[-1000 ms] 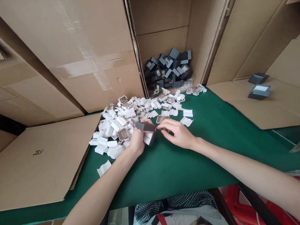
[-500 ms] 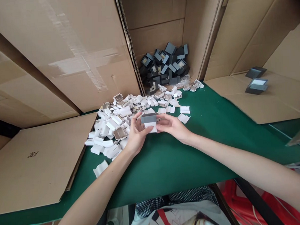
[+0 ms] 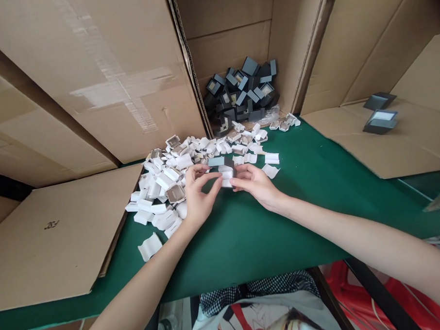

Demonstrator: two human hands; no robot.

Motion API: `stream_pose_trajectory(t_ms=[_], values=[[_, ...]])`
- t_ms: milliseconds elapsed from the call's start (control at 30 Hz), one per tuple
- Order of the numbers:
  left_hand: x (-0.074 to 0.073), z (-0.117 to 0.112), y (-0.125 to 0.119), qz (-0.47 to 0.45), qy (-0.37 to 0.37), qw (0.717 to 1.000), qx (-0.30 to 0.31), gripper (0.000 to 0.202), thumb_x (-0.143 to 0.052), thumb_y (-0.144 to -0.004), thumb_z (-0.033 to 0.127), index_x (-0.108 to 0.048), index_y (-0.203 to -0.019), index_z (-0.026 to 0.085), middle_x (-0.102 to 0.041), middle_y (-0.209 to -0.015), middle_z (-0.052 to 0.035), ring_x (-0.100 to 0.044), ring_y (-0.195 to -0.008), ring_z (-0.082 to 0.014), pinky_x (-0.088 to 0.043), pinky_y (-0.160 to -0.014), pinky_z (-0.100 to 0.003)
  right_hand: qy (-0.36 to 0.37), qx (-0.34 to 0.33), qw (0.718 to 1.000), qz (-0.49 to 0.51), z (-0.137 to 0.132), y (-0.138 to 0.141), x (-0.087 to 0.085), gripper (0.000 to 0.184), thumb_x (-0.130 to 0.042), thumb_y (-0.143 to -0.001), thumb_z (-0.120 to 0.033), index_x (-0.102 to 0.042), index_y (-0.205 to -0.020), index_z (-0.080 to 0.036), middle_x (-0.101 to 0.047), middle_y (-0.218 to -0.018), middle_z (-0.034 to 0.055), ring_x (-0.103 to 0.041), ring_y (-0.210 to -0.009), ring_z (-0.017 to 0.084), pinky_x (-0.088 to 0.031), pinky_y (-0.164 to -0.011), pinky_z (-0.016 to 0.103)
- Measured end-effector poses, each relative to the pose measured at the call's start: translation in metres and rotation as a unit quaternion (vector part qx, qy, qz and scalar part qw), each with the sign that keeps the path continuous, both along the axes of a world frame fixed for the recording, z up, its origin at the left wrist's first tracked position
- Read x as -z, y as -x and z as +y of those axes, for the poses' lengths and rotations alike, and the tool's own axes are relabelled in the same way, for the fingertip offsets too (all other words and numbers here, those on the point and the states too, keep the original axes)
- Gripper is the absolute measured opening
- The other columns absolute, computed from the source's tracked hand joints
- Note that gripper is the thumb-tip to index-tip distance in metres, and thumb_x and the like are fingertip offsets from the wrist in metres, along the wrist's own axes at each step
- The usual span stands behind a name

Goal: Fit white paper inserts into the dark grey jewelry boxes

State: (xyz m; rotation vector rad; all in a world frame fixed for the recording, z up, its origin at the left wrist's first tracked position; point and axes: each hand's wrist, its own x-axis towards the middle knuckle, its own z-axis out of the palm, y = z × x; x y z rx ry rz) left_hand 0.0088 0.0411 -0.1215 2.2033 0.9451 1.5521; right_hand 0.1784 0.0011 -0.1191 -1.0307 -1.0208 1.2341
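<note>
A small dark grey hinged box (image 3: 230, 163), like a ring box, is held above the front of the white pile. Its lid stands raised, and a white padded insert (image 3: 226, 176) shows at its opening. My right hand (image 3: 255, 184) grips the box from the right, thumb on the near side and fingers behind. My left hand (image 3: 202, 190) is at the left, its thumb and index finger pinched at the left edge of the white insert. The left hand's other fingers are curled near the lid. How deep the insert sits in the box is hard to see.
White inserts and pads (image 3: 164, 179) are heaped on the green table (image 3: 281, 235). A large carton behind holds many dark boxes (image 3: 244, 91). Two dark boxes (image 3: 380, 121) lie on a cardboard flap (image 3: 353, 142) at right. Another flap (image 3: 63, 245) covers the left side.
The box has turned in my hands; its raised lid and white insert now show from another side. My left thumb and index finger have come together at the insert.
</note>
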Motion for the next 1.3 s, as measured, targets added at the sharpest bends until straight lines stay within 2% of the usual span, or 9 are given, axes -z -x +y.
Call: stream_pose_trajectory(t_ms=[100, 233, 433, 700, 900, 1167, 1300], values=[[0.001, -0.002, -0.001, 0.079, -0.038, 0.996, 0.006, 0.020, -0.061, -0.085, 0.028, -0.069, -0.102, 0.026, -0.049, -0.119, -0.0066, -0.046, -0.121, -0.0209, -0.042, -0.103, -0.041, -0.015, -0.007, 1.000, -0.019, 0.000, 0.000, 0.002, 0.046, -0.078, -0.062, -0.027, -0.050, -0.098, -0.018, -0.062, -0.080, -0.0006, -0.064, -0.073, 0.014, -0.056, -0.067, 0.030], [0.003, 0.000, -0.001, 0.097, -0.040, 0.994, 0.026, 0.016, -0.057, -0.087, 0.026, -0.068, -0.099, 0.023, -0.046, -0.126, -0.0080, -0.045, -0.124, -0.0207, -0.043, -0.102, -0.040, -0.035, -0.014, 0.998, -0.058, -0.001, 0.001, 0.005, 0.045, -0.078, -0.063, -0.027, -0.052, -0.099, -0.018, -0.063, -0.077, -0.0012, -0.064, -0.067, 0.014, -0.055, -0.065, 0.030], [0.003, 0.003, 0.000, 0.106, -0.009, 0.994, 0.032, 0.017, -0.056, -0.087, 0.029, -0.069, -0.094, 0.022, -0.051, -0.118, -0.0080, -0.049, -0.118, -0.0210, -0.043, -0.102, -0.039, -0.046, -0.008, 0.994, -0.099, 0.000, 0.001, 0.011, 0.045, -0.080, -0.063, -0.031, -0.056, -0.098, -0.016, -0.065, -0.075, 0.0014, -0.065, -0.066, 0.016, -0.056, -0.066, 0.033], [0.005, 0.005, -0.004, 0.097, 0.032, 0.994, 0.042, 0.019, -0.058, -0.085, 0.033, -0.071, -0.089, 0.019, -0.052, -0.114, -0.0099, -0.055, -0.110, -0.0222, -0.047, -0.097, -0.038, -0.059, -0.001, 0.989, -0.137, 0.002, 0.003, 0.019, 0.041, -0.080, -0.062, -0.029, -0.060, -0.095, -0.015, -0.068, -0.082, 0.0057, -0.067, -0.074, 0.018, -0.056, -0.077, 0.037], [0.004, 0.005, -0.006, 0.131, 0.006, 0.991, 0.031, 0.019, -0.058, -0.085, 0.031, -0.072, -0.088, 0.019, -0.052, -0.115, -0.0100, -0.053, -0.111, -0.0240, -0.046, -0.098, -0.041, -0.049, -0.010, 0.988, -0.145, 0.007, 0.001, 0.022, 0.043, -0.083, -0.058, -0.029, -0.059, -0.091, -0.014, -0.067, -0.077, 0.0057, -0.066, -0.070, 0.019, -0.057, -0.074, 0.039], [0.003, 0.003, -0.005, 0.173, -0.007, 0.984, 0.037, 0.021, -0.055, -0.087, 0.029, -0.072, -0.088, 0.018, -0.049, -0.115, -0.0106, -0.052, -0.113, -0.0245, -0.045, -0.099, -0.042, -0.025, -0.022, 0.993, -0.117, 0.008, 0.002, 0.016, 0.042, -0.086, -0.049, -0.026, -0.062, -0.082, -0.014, -0.066, -0.070, 0.0027, -0.065, -0.064, 0.017, -0.055, -0.072, 0.036], [0.005, 0.004, -0.006, 0.142, 0.005, 0.990, 0.022, 0.019, -0.057, -0.086, 0.029, -0.072, -0.089, 0.018, -0.051, -0.113, -0.0101, -0.053, -0.112, -0.0239, -0.046, -0.098, -0.042, -0.026, -0.025, 0.990, -0.136, 0.009, 0.001, 0.013, 0.038, -0.083, -0.056, -0.026, -0.062, -0.085, -0.014, -0.066, -0.071, 0.0025, -0.065, -0.065, 0.017, -0.055, -0.071, 0.034]])
